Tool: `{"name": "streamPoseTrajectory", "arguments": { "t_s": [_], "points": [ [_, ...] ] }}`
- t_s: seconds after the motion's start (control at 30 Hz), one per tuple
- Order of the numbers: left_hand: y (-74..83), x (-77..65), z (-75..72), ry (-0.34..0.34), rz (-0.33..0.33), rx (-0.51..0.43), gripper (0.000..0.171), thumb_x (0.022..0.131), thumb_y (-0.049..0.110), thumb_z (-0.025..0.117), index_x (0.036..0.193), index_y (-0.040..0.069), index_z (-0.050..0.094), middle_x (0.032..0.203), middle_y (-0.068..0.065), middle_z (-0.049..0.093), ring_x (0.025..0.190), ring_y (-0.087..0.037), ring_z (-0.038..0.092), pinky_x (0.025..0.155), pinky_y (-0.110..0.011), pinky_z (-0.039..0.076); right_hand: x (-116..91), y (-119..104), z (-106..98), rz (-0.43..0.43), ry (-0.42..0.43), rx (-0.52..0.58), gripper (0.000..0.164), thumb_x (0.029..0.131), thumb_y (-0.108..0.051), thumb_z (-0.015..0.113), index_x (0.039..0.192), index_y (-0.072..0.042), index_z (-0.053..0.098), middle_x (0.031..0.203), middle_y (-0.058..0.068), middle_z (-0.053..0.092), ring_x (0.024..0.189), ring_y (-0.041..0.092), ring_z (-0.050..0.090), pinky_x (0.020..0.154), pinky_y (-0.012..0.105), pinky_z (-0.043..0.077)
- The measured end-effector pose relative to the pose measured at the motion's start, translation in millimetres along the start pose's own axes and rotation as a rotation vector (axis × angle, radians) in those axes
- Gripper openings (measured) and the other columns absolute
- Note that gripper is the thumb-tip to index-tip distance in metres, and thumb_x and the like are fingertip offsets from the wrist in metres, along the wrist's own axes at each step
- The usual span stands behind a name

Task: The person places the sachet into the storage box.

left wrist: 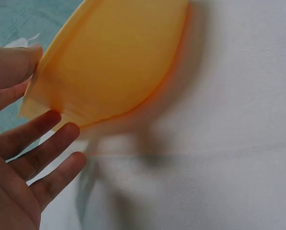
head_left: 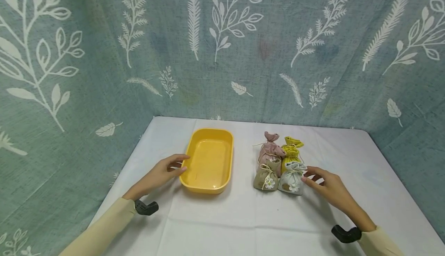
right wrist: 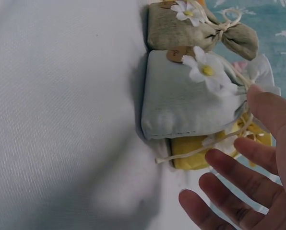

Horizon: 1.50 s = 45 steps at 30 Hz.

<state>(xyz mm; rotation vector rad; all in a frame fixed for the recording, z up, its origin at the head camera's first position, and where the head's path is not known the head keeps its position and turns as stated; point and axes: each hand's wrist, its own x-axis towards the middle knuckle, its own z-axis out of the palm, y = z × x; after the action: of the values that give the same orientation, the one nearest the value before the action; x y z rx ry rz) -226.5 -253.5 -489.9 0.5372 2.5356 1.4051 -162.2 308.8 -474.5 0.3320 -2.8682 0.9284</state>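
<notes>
My left hand is at the left side of a yellow plastic tray, its thumb and a finger at the rim. In the left wrist view three loosely extended fingers lie beside the tray's outer wall. My right hand is at the right of a light grey drawstring pouch with a white flower. Its thumb is at the pouch's tied neck; the other fingers are spread and hold nothing. A brown pouch stands left of the grey one, a yellow pouch behind it.
Pink pouches stand behind the brown one, partly hidden. A white cloth covers the table. Patterned green-blue fabric hangs behind the table and along its sides. White cloth separates the tray from the pouches.
</notes>
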Motion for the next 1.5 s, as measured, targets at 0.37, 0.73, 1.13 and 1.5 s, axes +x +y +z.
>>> {"name": "streamPoseTrajectory", "arguments": {
  "t_s": [0.37, 0.73, 1.13, 1.5],
  "points": [
    [-7.8, -4.2, -8.3, -0.046, -0.017, -0.115, 0.058, 0.096, 0.032, 0.076, 0.149, 0.022, 0.053, 0.146, -0.007, 0.056, 0.125, -0.030, 0.057, 0.101, -0.034, 0.052, 6.9, 3.2, 6.4, 0.056, -0.031, 0.105, 0.057, 0.096, -0.043, 0.073, 0.135, -0.004, 0.058, 0.116, 0.010, 0.073, 0.094, 0.024, 0.069, 0.066, 0.031, 0.058],
    [-6.4, -8.0, -9.9, -0.091, -0.025, -0.182, 0.063, 0.097, 0.027, 0.076, 0.153, 0.020, 0.048, 0.152, -0.010, 0.049, 0.130, -0.034, 0.054, 0.099, -0.029, 0.053, 12.7, 1.5, 9.3, 0.157, -0.057, 0.193, 0.069, 0.092, -0.050, 0.075, 0.142, -0.006, 0.056, 0.119, 0.014, 0.069, 0.096, 0.026, 0.067, 0.064, 0.033, 0.060],
    [-12.1, -8.1, -9.0, -0.110, -0.016, -0.239, 0.068, 0.095, 0.022, 0.078, 0.155, 0.020, 0.046, 0.154, -0.012, 0.047, 0.132, -0.037, 0.053, 0.098, -0.029, 0.054, 15.5, -3.4, 16.1, 0.081, -0.022, 0.180, 0.039, 0.091, -0.041, 0.080, 0.072, -0.014, 0.060, 0.098, 0.002, 0.060, 0.089, 0.021, 0.056, 0.065, 0.029, 0.047],
    [-13.2, -6.0, -7.2, -0.112, -0.018, -0.259, 0.068, 0.094, 0.022, 0.079, 0.153, 0.024, 0.046, 0.152, -0.012, 0.048, 0.131, -0.037, 0.054, 0.097, -0.031, 0.056, 11.4, -4.2, 17.6, 0.081, -0.005, 0.252, 0.016, 0.090, -0.033, 0.082, 0.088, -0.018, 0.079, 0.102, 0.000, 0.064, 0.091, 0.013, 0.058, 0.071, 0.027, 0.052]
  ]
}}
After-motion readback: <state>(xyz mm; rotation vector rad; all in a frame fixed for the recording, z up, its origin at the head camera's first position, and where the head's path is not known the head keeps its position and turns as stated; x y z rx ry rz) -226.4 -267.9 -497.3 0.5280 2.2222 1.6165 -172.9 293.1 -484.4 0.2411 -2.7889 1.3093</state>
